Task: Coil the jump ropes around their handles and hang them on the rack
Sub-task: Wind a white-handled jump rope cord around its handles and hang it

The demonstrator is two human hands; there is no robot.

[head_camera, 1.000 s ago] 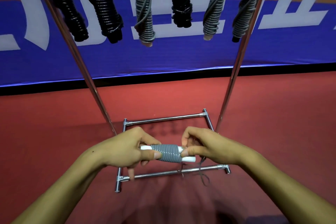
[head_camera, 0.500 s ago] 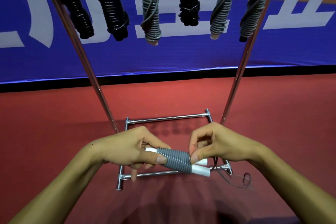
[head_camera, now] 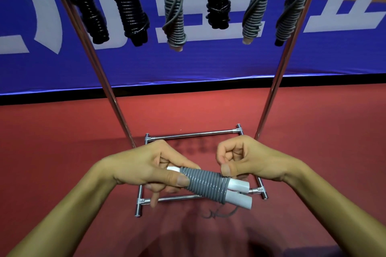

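Large white characters on the blue banner, cropped and partly hidden, none readable

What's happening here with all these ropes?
A person is winding a grey jump rope round its two white handles. The left hand grips the bundle at one end, while the right hand pinches the rope by the other end. A short loose tail dangles below, unwound. Six coiled ropes, black and grey, already hang on the metal rack ahead.
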